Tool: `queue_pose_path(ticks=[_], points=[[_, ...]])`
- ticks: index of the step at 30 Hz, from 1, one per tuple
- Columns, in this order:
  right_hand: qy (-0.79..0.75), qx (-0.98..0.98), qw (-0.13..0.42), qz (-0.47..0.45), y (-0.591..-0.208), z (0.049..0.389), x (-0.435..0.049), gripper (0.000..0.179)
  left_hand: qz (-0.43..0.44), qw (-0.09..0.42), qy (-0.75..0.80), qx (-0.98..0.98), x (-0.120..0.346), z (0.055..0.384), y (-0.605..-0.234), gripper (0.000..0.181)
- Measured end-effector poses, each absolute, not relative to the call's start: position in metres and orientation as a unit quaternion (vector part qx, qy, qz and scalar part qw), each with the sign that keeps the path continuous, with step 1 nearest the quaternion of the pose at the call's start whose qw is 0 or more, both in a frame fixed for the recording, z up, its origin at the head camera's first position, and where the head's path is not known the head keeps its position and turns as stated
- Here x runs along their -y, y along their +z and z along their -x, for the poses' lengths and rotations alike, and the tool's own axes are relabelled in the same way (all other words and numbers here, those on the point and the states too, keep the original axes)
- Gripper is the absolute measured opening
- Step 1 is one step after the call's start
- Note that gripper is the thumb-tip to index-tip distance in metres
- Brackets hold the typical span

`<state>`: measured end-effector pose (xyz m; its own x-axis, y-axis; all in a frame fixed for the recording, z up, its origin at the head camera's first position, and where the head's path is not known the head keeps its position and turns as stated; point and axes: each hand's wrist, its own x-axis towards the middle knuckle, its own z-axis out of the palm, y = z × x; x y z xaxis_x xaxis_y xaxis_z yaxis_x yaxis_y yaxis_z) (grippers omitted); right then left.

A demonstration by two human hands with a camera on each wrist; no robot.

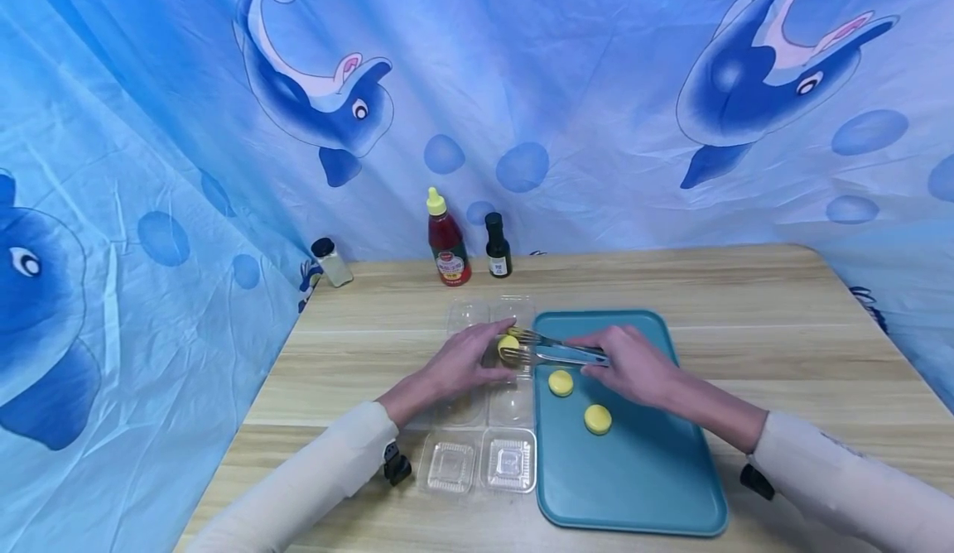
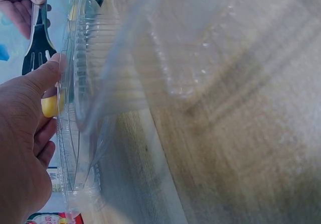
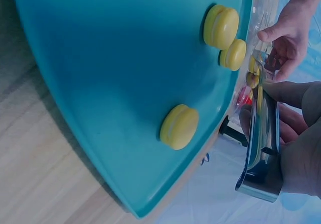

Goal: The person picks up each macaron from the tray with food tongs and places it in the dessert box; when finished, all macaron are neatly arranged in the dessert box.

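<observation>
My right hand grips metal tongs with fork-like ends, reaching left from over the teal tray. A yellow macaron sits between the tong ends, above the clear plastic container. Around that macaron, my left hand is spread, thumb and forefinger apart, with fingertips at the container's rim in the left wrist view. On the tray in the right wrist view lie a macaron by itself and two close together, the larger-looking macaron and a smaller-looking macaron.
Toward the back of the wooden table stand a red sauce bottle with a yellow cap and a small dark bottle. A black-capped shaker is at the back left. A dolphin-print curtain hangs behind.
</observation>
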<state>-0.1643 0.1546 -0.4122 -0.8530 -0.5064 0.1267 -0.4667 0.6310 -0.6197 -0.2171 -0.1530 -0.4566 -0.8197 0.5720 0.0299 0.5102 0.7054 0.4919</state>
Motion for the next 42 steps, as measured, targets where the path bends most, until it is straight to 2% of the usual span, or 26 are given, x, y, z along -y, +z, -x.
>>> queue_pose_path(ticks=[15, 24, 32, 42], points=[[-0.298, -0.913, 0.033, 0.277, -0.397, 0.168, -0.145, 0.042, -0.307, 0.050, 0.239, -0.920, 0.152, 0.218, -0.456, 0.095], [-0.295, -0.913, 0.044, 0.277, -0.385, 0.165, -0.147, 0.042, -0.301, 0.063, 0.246, -0.919, 0.152, 0.216, -0.456, 0.096], [-0.286, -0.918, 0.034, 0.273, -0.371, 0.158, -0.169, 0.046, -0.305, 0.069, 0.260, -0.914, 0.152, 0.216, -0.456, 0.092], [-0.291, -0.917, 0.038, 0.270, -0.373, 0.147, -0.209, 0.051, -0.313, 0.065, 0.250, -0.914, 0.152, 0.217, -0.455, 0.090]])
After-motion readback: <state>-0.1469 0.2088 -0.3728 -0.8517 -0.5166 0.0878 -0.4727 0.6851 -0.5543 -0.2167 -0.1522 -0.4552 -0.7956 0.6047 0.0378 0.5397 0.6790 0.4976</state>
